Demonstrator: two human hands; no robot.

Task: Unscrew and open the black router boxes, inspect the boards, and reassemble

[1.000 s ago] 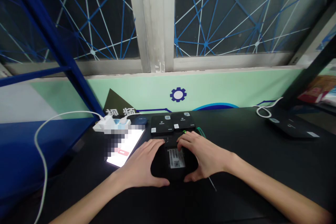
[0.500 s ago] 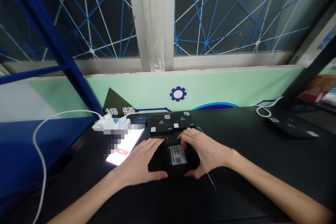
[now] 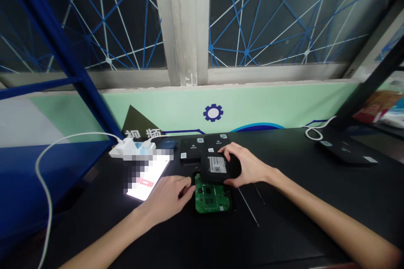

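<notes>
My right hand [image 3: 248,164] grips a black plastic cover [image 3: 205,173] with a white printed label, its fingers on the far edge and thumb on the near edge. The cover is raised over the far part of an opened device, where a green circuit board [image 3: 210,199] lies in a dark lower case. My left hand [image 3: 172,193] is closed at the left rim of that case, thumb and fingers together on it. Two thin metal rods [image 3: 248,207] lie on the table to the right of the board; their other ends are hidden.
Two closed black boxes [image 3: 190,150] sit behind the hands. A lit phone [image 3: 151,176] lies to the left, near a white power strip [image 3: 118,150] with plugs and a cable. Another black device [image 3: 347,151] is at the right on the black table [image 3: 284,239], below a white cord [image 3: 313,133].
The cover has come away from the case, uncovering the green board. My right hand carried it up and away from me. My left hand's fingers have drawn together at the left rim.
</notes>
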